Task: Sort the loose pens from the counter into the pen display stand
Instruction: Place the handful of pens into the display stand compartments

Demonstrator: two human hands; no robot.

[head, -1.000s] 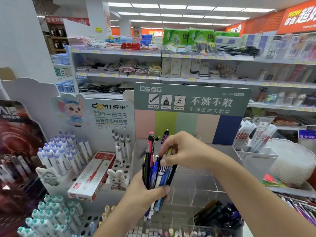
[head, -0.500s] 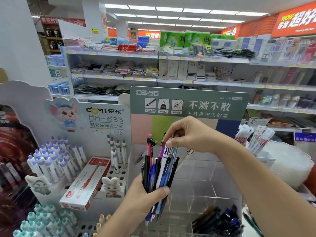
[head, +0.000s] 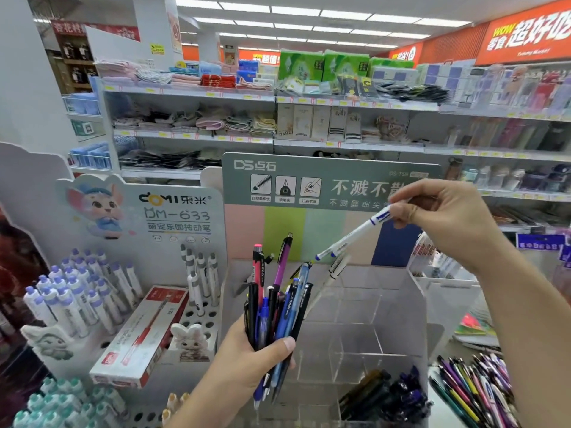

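Sorting a mixed handful into a tiered stand. The right hand (head: 438,223) pinches two white pens with blue markings (head: 355,236) by their upper ends, tips slanting down and to the left above the clear acrylic display stand (head: 364,307); the left hand (head: 247,362) is wrapped round a mixed bundle of pens (head: 278,307), held upright in front of the stand. For a clean placement, the pinched pair is best turned nearer to vertical and lowered tip-first into a single compartment, clear of the thin acrylic partitions, which could catch a slanted barrel; the bundle should be kept firmly held and out of the path, since a loose grip may let pens slip downward. The white pens appear slim and smooth, with blue bands and blue near the tips; their print is too blurred to read. The upper compartments look empty, while dark pens (head: 386,393) lie in the lowest front compartment. More loose pens (head: 475,387) lie on the counter to the right.
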